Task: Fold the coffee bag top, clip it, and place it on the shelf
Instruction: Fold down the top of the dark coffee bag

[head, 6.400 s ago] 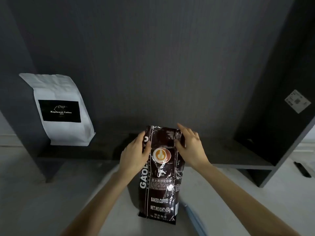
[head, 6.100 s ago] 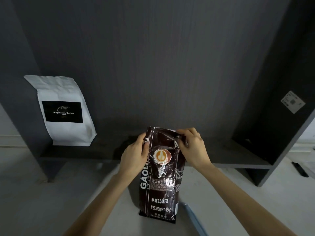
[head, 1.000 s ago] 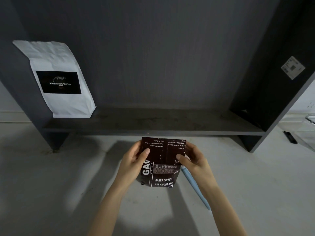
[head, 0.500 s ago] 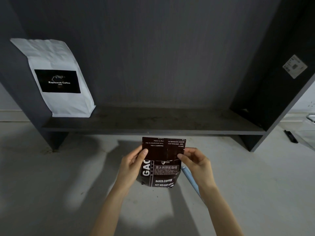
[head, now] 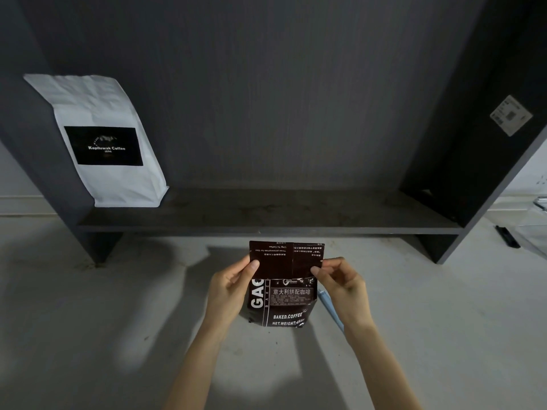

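1. Shelf (head: 266,217): a long, dark, matte board set in a dark unit with an upright side panel (head: 473,128) on the right. Its surface is flat and mostly bare to the right of a white coffee bag (head: 112,161), which stands at the left end and leans against the left wall. You have not yet placed your bag here; judge this step as outstanding.

2. Counter (head: 88,335): pale grey, smooth, slightly speckled. It carries your work in front of the shelf.

3. Dark coffee bag (head: 281,303): glossy brown foil with white print, standing upright on the counter just in front of the shelf edge. Its lower body is full and rounded.

4. Folded flap (head: 285,258): the top is turned down toward you as a flat rectangle, its print upside down, with crisp edges. Judge the fold as made or nearly made.

5. Left hand (head: 229,288): closed on the flap's left edge, thumb on the front face.

6. Right hand (head: 340,279): pinching the flap's right edge between thumb and fingertips.

7. Clip (head: 330,306): a thin, pale blue strip lies on the counter beside the bag, partly hidden by your right wrist. It appears to be the clip; it is not yet fitted.
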`<state>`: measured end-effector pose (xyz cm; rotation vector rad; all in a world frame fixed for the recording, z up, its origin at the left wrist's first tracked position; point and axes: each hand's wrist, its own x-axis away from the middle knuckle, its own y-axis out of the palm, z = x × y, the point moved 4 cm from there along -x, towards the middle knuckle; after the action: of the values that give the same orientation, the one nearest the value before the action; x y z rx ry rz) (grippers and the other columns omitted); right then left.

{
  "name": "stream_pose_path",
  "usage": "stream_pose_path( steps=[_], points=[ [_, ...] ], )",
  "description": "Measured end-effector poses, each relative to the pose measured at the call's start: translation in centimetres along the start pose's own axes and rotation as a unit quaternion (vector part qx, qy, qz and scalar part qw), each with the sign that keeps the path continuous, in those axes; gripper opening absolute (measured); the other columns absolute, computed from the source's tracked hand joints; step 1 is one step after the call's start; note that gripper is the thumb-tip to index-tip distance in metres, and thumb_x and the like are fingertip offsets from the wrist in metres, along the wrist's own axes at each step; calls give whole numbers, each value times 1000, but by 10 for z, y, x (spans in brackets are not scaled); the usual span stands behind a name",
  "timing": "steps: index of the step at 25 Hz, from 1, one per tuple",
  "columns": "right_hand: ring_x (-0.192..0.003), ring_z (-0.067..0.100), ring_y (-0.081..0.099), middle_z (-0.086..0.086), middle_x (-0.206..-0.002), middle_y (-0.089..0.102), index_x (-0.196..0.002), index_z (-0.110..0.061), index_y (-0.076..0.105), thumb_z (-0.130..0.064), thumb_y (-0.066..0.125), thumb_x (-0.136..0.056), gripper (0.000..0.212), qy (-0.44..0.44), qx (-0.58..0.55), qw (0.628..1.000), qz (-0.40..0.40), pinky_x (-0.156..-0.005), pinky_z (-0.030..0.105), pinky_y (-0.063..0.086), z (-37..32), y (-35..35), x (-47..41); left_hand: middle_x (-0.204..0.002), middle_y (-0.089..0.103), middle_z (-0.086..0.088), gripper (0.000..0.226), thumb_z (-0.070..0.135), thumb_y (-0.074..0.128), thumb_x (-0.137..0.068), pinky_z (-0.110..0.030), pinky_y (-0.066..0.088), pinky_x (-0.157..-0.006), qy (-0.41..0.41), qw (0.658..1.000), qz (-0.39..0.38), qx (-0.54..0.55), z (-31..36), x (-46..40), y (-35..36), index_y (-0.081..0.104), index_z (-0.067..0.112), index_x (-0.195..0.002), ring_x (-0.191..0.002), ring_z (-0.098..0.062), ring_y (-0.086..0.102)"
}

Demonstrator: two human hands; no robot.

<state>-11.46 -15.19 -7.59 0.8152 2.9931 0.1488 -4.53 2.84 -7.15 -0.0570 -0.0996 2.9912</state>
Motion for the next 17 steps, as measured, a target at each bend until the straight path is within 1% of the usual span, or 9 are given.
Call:
stream_pose_path(
  steps=[2,4,7,8,10,12,13,15,17],
  points=[
    [-65,6,59,2,-69,59,-70,-19,60,-3,65,-75,17,-1,9,1000,11,-65,13,51,-1,-2,0,-120,59,-19,37,12,57,-82,5,41,-66,0,1000,4,-4,0,0,0,52,-3,-116,-100,-11,55],
    [-72,9,61,2,-74,62,-75,-19,62,-3,66,-74,17,0,13,1000,4,-69,14,52,-3,-3,2,-121,59,-20,38,12,58,-82,5,40,-70,1,1000,5,-5,-2,-1,-1,52,-3,-117,-102,-11,54],
    [-90,22,65,13,-92,69,-87,-13,64,-5,66,-75,15,3,33,999,-21,-84,30,52,-3,-5,3,-120,60,-15,38,14,59,-81,4,41,-75,7,1000,5,-3,-3,0,-1,53,-1,-117,-105,-11,55],
    [-92,23,65,15,-96,69,-90,-12,64,-6,66,-75,16,2,48,999,-23,-86,34,52,-4,-6,3,-118,60,-11,38,14,59,-81,3,41,-75,11,1000,5,-1,-2,1,-1,53,0,-116,-104,-11,56],
    [-92,22,66,15,-99,70,-93,-12,64,-9,67,-75,18,-2,75,997,-22,-87,37,52,-5,-8,2,-109,60,-3,37,12,60,-80,2,43,-73,14,1000,3,3,2,5,1,55,1,-115,-98,-6,59],
    [-90,16,67,9,-96,71,-91,-17,65,-8,66,-76,18,-9,89,996,-29,-83,31,53,-7,-9,0,-104,61,-1,35,11,60,-80,1,44,-71,18,1000,-8,9,4,6,1,56,1,-113,-85,8,61],
    [-87,10,67,4,-94,71,-90,-20,65,-8,64,-77,18,-16,94,995,-38,-79,24,53,-9,-8,0,-103,62,0,34,11,60,-80,1,44,-71,20,1000,-12,9,5,6,0,57,2,-113,-80,14,61],
    [-84,-1,65,-4,-93,70,-91,-26,63,-10,58,-82,18,-28,103,993,-53,-72,11,51,-11,-8,2,-103,62,3,33,11,60,-81,1,44,-71,25,1000,-12,9,7,7,0,58,4,-112,-77,19,59],
    [-84,-6,63,-8,-92,69,-94,-26,62,-13,51,-87,18,-35,120,991,-49,-71,6,48,-9,-11,3,-101,62,9,29,10,58,-82,2,43,-70,32,999,-14,10,10,9,2,59,11,-110,-77,20,58]
  ],
)
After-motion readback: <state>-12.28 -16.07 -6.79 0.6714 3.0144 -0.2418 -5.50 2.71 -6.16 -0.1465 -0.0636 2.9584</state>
